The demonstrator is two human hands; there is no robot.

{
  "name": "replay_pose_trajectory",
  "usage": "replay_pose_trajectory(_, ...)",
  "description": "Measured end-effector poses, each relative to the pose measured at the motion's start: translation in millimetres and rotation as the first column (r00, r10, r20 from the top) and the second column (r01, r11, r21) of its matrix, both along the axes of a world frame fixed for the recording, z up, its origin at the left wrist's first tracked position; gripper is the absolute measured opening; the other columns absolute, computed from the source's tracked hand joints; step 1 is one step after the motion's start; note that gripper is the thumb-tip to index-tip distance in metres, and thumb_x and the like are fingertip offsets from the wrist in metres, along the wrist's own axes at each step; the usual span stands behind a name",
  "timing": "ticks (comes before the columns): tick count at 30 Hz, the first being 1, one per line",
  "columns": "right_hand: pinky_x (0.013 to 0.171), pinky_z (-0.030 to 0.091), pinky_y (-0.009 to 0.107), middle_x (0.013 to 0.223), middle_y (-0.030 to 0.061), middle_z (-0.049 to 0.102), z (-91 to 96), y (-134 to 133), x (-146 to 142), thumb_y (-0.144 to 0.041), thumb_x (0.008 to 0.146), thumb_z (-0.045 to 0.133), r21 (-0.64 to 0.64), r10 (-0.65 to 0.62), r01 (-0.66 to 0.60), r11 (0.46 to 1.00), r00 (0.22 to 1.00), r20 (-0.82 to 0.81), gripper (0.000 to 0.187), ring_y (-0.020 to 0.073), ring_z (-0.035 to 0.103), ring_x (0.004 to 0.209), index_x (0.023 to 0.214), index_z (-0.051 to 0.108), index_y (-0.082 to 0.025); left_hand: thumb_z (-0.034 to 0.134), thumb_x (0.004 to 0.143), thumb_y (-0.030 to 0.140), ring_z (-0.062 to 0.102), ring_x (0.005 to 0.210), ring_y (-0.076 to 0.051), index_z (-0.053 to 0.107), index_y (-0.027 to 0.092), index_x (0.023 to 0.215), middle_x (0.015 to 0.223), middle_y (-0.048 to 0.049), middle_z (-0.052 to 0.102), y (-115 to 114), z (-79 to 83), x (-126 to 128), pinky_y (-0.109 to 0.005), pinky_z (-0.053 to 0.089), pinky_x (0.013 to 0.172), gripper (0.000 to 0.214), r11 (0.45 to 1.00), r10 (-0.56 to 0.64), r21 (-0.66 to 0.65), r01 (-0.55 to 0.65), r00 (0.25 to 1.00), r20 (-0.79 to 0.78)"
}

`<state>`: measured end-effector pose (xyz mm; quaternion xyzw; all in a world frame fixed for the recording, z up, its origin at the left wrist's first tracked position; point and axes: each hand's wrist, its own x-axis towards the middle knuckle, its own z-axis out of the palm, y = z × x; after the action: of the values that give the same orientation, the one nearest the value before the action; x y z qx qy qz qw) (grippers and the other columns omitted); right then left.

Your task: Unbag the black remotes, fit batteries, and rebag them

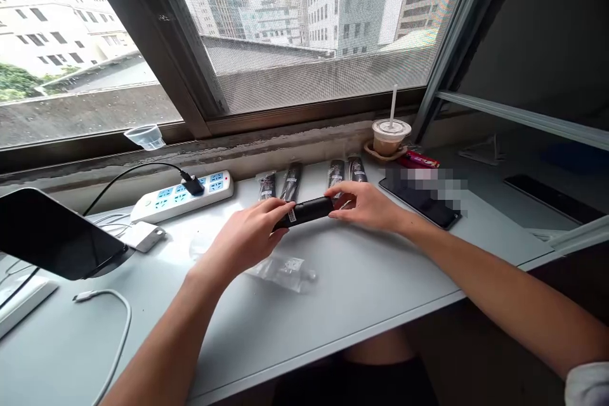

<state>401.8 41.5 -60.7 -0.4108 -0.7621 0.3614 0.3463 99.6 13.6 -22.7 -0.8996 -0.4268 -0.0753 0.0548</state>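
Both hands (252, 235) (364, 206) partly cover one black object (314, 209) (label (292, 214) unreadable).

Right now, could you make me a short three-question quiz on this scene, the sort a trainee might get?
1. Multiple choice: the left hand and right hand both hold:
A) a white cable
B) a black object
C) a phone
2. True or false: nothing is plugged into the power strip.
3. Fill in the blank: a ____ rises from the lidded cup.

Key:
1. B
2. False; a black plug sits in the power strip.
3. Straw
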Motion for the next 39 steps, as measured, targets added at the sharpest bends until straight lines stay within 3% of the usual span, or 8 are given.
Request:
replay_pose_trajectory(5,0.076,0.058,0.029,0.106,0.0032,0.076,3.7,-1,2,-0.021,0.085,0.075,-0.051,0.021,-0.022,0.998,1.0,-0.017,0.026,0.0198,0.075,0.093,0.108,0.064,-0.023,0.053,0.101,0.029,0.073,0.103,-0.029,0.061,0.026,0.148,0.138,-0.0094,0.069,2,-0.2,-4,-0.038,0.058,0.077,0.049,0.999,0.037,-0.021,-0.037,0.999,0.003)
replay_pose_trajectory(14,0.088,0.054,0.034,0.128,0.0069,0.074,7.8,-2,9,-0.03,0.091,0.071,-0.074,0.139,-0.132,0.988,0.986,0.089,0.012,0.0213,0.07,0.1,0.099,0.064,-0.023,0.052,0.102,0.034,0.072,0.11,-0.028,0.061,0.03,0.147,0.144,-0.0061,0.067,8,6.6,-29,-0.036,0.057,0.088,0.046,0.996,0.066,-0.062,-0.062,0.996,0.067)
replay_pose_trajectory(21,0.089,0.05,0.036,0.126,0.0042,0.075,12.7,5,16,-0.023,0.087,0.072,0.104,0.107,-0.126,0.987,0.979,0.171,0.009,0.024,0.068,0.107,0.088,0.064,-0.023,0.055,0.098,0.038,0.072,0.114,-0.029,0.062,0.029,0.147,0.142,-0.0068,0.067,13,4.2,-36,-0.038,0.057,0.094,0.05,0.989,0.094,-0.127,-0.081,0.99,0.104)
replay_pose_trajectory(25,0.089,0.051,0.036,0.123,0.0055,0.074,10.5,8,18,-0.023,0.084,0.076,0.219,0.072,-0.112,0.969,0.981,0.182,0.019,0.0256,0.067,0.11,0.101,0.066,-0.024,0.057,0.098,0.037,0.072,0.109,-0.027,0.062,0.03,0.145,0.138,-0.006,0.069,12,3.0,-34,-0.038,0.058,0.094,0.048,0.987,0.074,-0.149,-0.055,0.989,0.126)
replay_pose_trajectory(30,0.088,0.056,0.036,0.125,0.0061,0.072,6.5,8,19,-0.024,0.086,0.076,0.203,0.102,-0.134,0.97,0.981,0.163,0.043,0.0251,0.068,0.109,0.128,0.066,-0.026,0.058,0.099,0.034,0.068,0.117,-0.029,0.063,0.027,0.144,0.137,-0.0088,0.069,13,0.6,-33,-0.041,0.057,0.098,0.046,0.994,0.03,-0.11,-0.016,0.991,0.129)
replay_pose_trajectory(39,0.096,0.057,0.039,0.132,0.0079,0.07,3.4,10,19,-0.022,0.086,0.075,0.229,0.105,-0.14,0.963,0.982,0.155,0.054,0.0253,0.067,0.111,0.14,0.066,-0.027,0.059,0.099,0.031,0.065,0.123,-0.029,0.065,0.026,0.143,0.135,-0.0092,0.069,13,0.1,-31,-0.045,0.055,0.105,0.045,0.995,-0.017,-0.092,0.033,0.985,0.169)
